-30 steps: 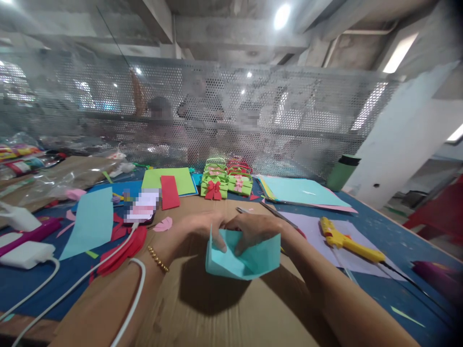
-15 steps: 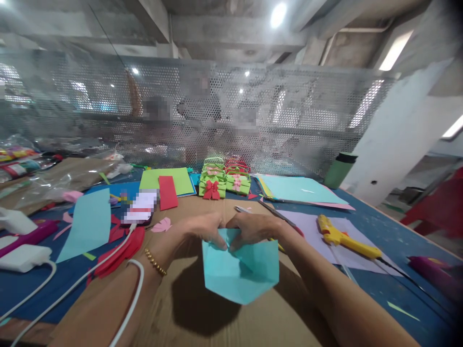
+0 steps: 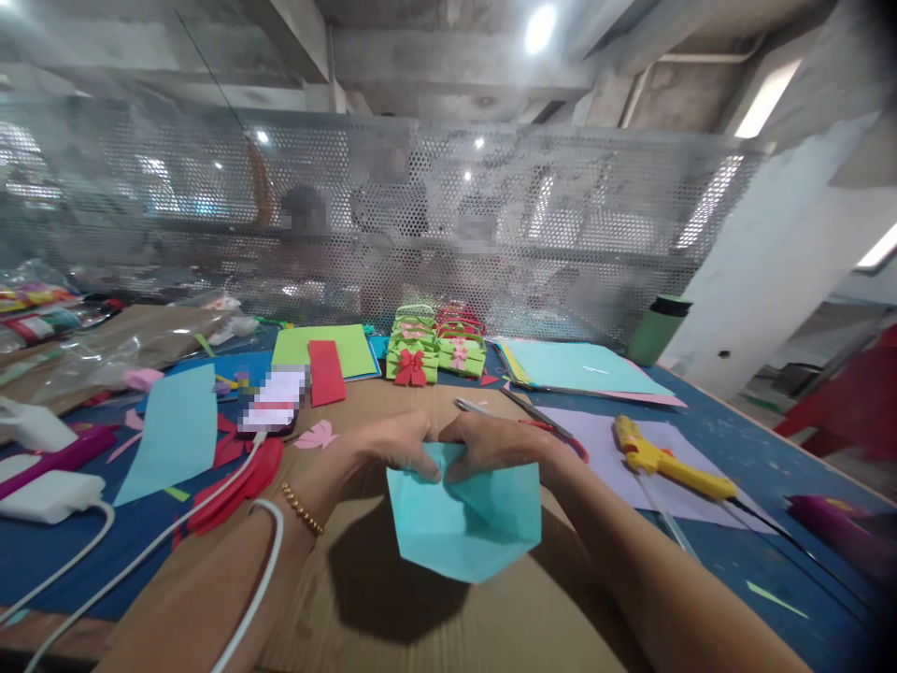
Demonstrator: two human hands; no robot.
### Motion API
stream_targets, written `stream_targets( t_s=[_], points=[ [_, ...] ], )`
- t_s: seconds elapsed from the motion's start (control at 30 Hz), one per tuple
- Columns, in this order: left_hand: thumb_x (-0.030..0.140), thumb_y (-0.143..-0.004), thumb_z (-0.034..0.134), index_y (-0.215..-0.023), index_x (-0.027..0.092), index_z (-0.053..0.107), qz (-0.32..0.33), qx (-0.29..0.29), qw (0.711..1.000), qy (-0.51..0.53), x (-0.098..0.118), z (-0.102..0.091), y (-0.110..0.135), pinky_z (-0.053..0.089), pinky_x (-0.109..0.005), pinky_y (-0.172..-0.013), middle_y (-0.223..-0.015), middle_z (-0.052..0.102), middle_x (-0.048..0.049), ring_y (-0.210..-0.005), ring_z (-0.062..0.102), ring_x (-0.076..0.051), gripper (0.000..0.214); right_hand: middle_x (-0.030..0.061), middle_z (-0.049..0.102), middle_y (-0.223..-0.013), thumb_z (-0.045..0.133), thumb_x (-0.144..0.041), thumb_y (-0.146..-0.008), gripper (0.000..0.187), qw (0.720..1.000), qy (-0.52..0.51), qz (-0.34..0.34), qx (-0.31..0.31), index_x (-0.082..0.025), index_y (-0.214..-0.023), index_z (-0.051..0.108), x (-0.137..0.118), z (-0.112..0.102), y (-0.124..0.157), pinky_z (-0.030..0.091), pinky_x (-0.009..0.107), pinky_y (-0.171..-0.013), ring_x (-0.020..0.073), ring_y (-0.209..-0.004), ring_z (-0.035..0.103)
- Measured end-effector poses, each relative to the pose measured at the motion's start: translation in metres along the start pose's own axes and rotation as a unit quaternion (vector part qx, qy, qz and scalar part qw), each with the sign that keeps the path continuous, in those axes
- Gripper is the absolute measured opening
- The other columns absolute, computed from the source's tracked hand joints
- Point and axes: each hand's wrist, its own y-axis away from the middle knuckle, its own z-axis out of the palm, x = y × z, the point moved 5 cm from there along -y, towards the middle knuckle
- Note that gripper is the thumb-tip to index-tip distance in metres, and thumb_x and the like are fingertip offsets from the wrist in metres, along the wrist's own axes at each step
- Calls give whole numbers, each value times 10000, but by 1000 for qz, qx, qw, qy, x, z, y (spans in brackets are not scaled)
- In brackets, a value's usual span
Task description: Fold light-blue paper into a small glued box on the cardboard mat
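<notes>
Turquoise folded paper: located at dial centre, over the cardboard sheet; 12 o'clock points away from the wearer. Left hand and right hand are clamped on its far edge, thumb tips just beside each other on the near face; the fingers behind are hidden. Folded panels stand out toward the wearer, with a shadow on the cardboard at 8 o'clock; whether the lower edge touches down cannot be told.

Handling (judged): light, moderately stiff along creases, soft across flat panels, little tendency to slip. Grip at doubled edges or folds, using thumb and fingertips; excess pressure on a single panel may dent or crease it.

Surroundings, near to far:
- 1 o'clock: scissors, then a stack of coloured sheets.
- 2 o'clock: yellow glue gun on a lilac sheet.
- 10 o'clock: pink paper cutout, then phone.
- 12 o'clock: light-green paper baskets bearing bows.
</notes>
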Motion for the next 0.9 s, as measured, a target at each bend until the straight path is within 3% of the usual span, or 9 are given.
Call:
stream_targets(
  t_s=[0.2,0.37,0.5,0.73,0.9],
  points=[
    [300,-618,675,-754,136,685,-6,19,1000,-6,-4,2,0,364,-247,-504,-621,564,4,-568,504,-140,213,-19,654,-809,671,-279,-675,270,999,12,-25,36,-189,-929,691,-4,1,2,377,228,-595,141,-701,553],
    [294,-609,679,-705,160,664,-6,24,1000,-12,-5,4,-3,337,-228,-473,-599,533,32,-564,502,-128,165,-5,680,-872,646,-237,-679,294,999,12,-20,29,-190,-965,691,-9,0,3,369,233,-609,149,-723,554],
    [278,-624,659,-631,166,601,-7,30,999,10,-4,5,-1,302,-221,-444,-562,486,45,-521,459,-106,126,-1,657,-801,653,-275,-696,231,998,35,-10,43,-179,-903,686,-9,-2,4,343,238,-587,142,-687,531],
    [286,-622,661,-638,178,568,-6,48,999,-12,1,5,2,250,-218,-433,-541,410,67,-517,401,-94,144,-35,505,-607,569,-296,-789,160,994,67,-56,73,-169,-701,609,-9,-3,7,274,252,-544,106,-578,427],
    [273,-584,689,-629,182,560,-16,47,999,-5,-3,5,-2,222,-230,-429,-528,402,68,-524,406,-104,164,-63,424,-541,556,-241,-747,129,996,30,-43,78,-175,-636,558,-5,-1,6,256,246,-516,86,-519,370]
  ],
)
